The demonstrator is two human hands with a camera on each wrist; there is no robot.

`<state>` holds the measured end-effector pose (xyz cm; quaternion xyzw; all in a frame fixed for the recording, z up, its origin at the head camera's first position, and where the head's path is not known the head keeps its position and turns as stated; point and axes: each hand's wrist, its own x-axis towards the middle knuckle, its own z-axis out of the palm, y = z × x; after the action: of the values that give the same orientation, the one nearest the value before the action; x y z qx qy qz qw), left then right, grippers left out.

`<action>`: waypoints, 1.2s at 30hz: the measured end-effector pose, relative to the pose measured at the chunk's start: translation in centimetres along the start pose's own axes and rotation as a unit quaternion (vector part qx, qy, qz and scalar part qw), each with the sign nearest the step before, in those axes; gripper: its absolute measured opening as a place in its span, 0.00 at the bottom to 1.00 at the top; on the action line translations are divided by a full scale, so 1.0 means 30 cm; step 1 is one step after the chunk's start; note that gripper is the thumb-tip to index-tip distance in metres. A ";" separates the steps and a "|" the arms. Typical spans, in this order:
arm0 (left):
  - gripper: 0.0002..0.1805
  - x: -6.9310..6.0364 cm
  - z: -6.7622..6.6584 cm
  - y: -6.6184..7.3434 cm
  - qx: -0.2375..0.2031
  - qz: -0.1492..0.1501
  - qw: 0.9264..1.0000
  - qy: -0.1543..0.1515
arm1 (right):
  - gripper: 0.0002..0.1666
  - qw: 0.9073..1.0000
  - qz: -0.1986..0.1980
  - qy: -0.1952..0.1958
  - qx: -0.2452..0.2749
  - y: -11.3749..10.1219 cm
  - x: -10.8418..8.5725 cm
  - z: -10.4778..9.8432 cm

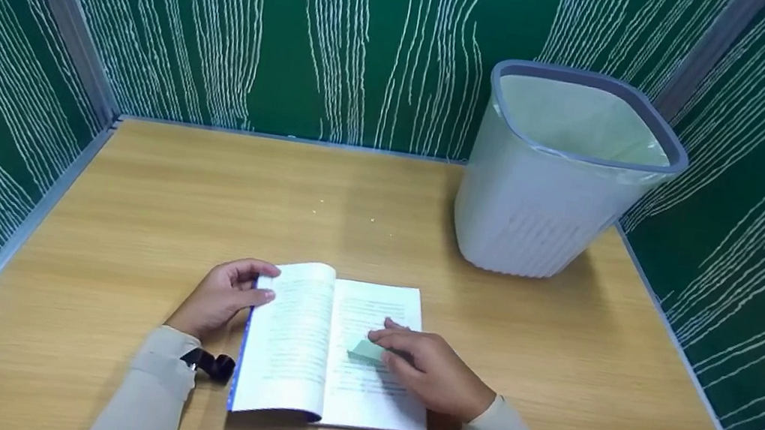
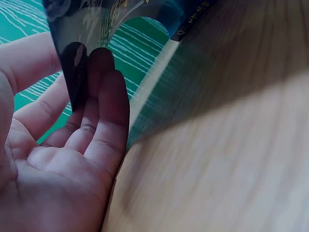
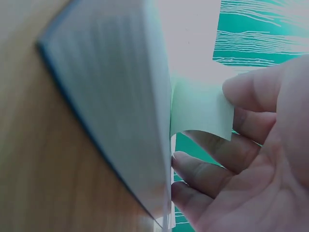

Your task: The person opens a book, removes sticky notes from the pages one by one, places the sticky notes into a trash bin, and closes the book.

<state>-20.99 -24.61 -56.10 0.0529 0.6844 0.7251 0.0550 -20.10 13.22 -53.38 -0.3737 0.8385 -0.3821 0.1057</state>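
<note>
An open book with printed pages and a blue cover edge lies on the table. My left hand grips its left side, thumb on the page and fingers behind the dark cover, whose lower part bends up off the table. Over the right page, my right hand pinches a pale green sticky note between thumb and finger. In the right wrist view the note curves away from the page, one edge against it, while other fingertips touch the page.
A pale waste bin with a grey rim and a liner bag stands at the back right of the wooden table. Several tiny white specks lie mid-table. Green panels with white wavy lines enclose the back and sides.
</note>
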 end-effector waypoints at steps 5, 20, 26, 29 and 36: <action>0.23 0.001 -0.001 0.000 0.008 -0.003 1.000 -0.001 | 0.17 0.999 0.022 0.024 0.009 -0.003 0.002 0.000; 0.24 0.007 -0.002 0.000 0.007 0.002 1.000 -0.004 | 0.16 0.997 0.022 0.065 0.034 0.017 -0.002 -0.003; 0.24 0.006 -0.004 -0.001 0.008 0.000 1.000 -0.003 | 0.22 0.996 0.034 0.067 0.045 0.018 -0.005 -0.004; 0.23 0.005 -0.002 0.000 0.007 -0.002 1.000 0.000 | 0.22 0.995 0.040 0.074 0.052 0.016 -0.007 -0.007; 0.23 -0.001 0.006 0.009 0.003 -0.006 1.000 0.000 | 0.12 0.991 0.063 0.099 0.064 0.019 0.000 -0.010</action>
<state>-20.95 -24.44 -55.81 0.0491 0.6868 0.7228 0.0588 -20.55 13.65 -53.59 -0.2726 0.8405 -0.4631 0.0696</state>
